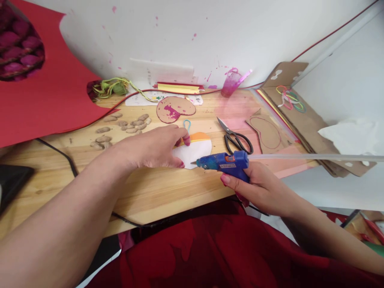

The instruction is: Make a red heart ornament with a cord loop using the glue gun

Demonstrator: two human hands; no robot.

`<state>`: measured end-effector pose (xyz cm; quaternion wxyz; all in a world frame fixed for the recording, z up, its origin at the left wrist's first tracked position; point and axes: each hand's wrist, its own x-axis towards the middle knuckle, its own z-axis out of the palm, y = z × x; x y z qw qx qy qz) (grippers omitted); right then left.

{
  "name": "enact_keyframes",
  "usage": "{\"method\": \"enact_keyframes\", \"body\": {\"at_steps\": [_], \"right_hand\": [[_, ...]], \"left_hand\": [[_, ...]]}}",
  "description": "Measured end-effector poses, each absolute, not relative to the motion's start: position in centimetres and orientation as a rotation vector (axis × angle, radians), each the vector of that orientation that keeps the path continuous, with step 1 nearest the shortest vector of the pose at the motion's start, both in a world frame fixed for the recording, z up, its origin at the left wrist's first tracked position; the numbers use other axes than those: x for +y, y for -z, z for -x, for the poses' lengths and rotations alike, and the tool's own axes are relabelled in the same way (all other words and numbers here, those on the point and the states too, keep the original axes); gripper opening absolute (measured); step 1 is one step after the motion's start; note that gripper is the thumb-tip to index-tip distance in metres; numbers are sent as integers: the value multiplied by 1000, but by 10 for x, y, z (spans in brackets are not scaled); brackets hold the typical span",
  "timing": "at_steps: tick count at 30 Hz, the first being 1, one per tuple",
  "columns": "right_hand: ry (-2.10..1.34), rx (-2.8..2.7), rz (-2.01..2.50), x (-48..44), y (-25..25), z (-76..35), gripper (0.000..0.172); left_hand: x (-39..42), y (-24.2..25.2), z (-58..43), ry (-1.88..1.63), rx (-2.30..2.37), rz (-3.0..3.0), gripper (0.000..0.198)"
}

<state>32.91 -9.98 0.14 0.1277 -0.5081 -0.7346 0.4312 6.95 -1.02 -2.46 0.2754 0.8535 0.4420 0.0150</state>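
Our right grip (pixel 258 185) is wrapped round the glue gun (pixel 229 162), whose nozzle (pixel 195 163) points at the paper (pixel 195 152) to its left. Our left grip (pixel 160 146) is spread, thumb and fingertips (pixel 186 140) touching that paper on the desk (pixel 168 200). Beyond the left lie peanuts (pixel 138 123) and cardboard (pixel 175 110); beyond the right, scissors (pixel 238 140).

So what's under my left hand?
Visible beneath your left hand: a flat, rounded white-and-orange piece and light wooden table. Anything fully covered is hidden.

My left hand (pixel 159 146) is palm down, thumb (pixel 177 161) and fingers (pixel 183 134) apart; my right hand (pixel 260 187) is curled.
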Motion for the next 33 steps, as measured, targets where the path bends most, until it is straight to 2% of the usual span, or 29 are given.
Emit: {"method": "enact_keyframes", "body": {"at_steps": [10, 26, 30, 33], "right_hand": [[-1187, -2173, 1588, -102, -2, -329, 40], [-1223, -2166, 1657, -104, -12, -328, 40], [-1414, -1967, 1682, -110, -9, -334, 39], [-1620, -1603, 1603, -114, -1, -338, 42]], "left_hand": [[-10, 26, -70, -60, 1187, -2307, 54], [-10, 23, -71, -17, 1186, -2300, 57], [-9, 21, -68, -33, 1179, -2259, 56], [-7, 15, -62, -129, 1156, -2222, 41]]}}
